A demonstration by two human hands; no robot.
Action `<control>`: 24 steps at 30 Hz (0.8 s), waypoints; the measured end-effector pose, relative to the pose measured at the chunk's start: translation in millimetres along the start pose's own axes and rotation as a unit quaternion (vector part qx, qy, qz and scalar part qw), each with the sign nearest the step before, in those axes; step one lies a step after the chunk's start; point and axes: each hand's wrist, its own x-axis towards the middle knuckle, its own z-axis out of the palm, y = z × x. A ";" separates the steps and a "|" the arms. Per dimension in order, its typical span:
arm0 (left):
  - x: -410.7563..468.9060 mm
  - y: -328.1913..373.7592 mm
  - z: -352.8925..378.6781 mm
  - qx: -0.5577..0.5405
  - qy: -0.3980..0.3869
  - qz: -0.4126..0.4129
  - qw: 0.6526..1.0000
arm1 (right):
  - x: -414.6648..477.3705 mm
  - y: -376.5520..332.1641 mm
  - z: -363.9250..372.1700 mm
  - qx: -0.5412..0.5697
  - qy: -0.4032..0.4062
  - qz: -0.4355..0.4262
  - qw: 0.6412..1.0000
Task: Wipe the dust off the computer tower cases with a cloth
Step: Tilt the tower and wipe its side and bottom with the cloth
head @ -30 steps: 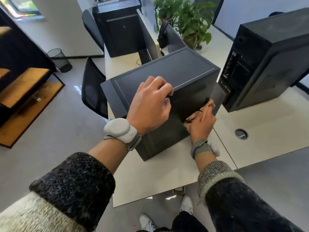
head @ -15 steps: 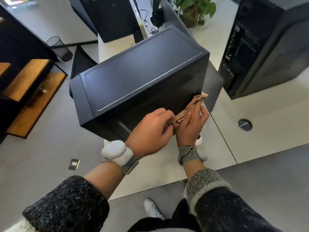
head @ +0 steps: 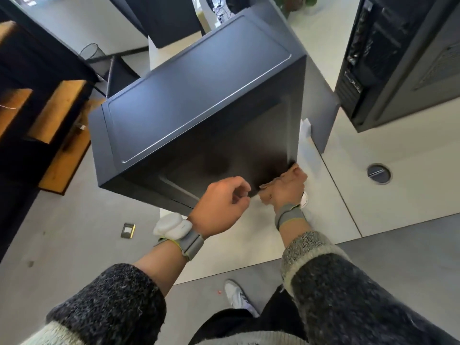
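A black computer tower case (head: 199,95) stands on the white desk (head: 331,207), its dark near side panel facing me. My right hand (head: 286,195) holds a tan cloth (head: 290,175) against the lower right corner of that panel; the cloth hides its fingers. Just left of the cloth, my left hand (head: 221,207) hovers in front of the panel's lower edge, fingers loosely curled and holding nothing. A second black tower case (head: 398,61) stands on the desk at the right, its open back toward me.
A third dark case (head: 161,18) sits at the desk's far end beside a plant (head: 296,3). The desk has a round cable hole (head: 378,173). A chair (head: 119,75), a wire bin (head: 92,53) and wooden steps (head: 59,120) stand on the left.
My left hand left the case's top and dropped beside the right hand. The right hand slid the cloth down to the panel's lower right corner. My head came closer.
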 end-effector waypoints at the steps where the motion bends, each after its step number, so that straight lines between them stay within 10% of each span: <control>1: 0.0 -0.9 2.0 -0.015 0.004 -0.010 1.000 | -4.3 -6.3 -7.6 0.029 0.001 -0.007 1.000; 7: -1.3 -7.4 14.5 -0.139 0.004 -0.074 0.988 | -72.4 -111.2 -65.2 0.137 0.023 -0.193 0.971; 13: -9.5 -12.5 22.4 -0.215 -0.008 -0.095 0.972 | -100.5 -177.8 -81.0 0.150 0.053 -0.485 0.860; 24: -40.7 -53.3 10.2 -0.286 0.041 -0.201 0.936 | -53.3 -17.1 23.8 -0.024 0.035 -0.128 0.991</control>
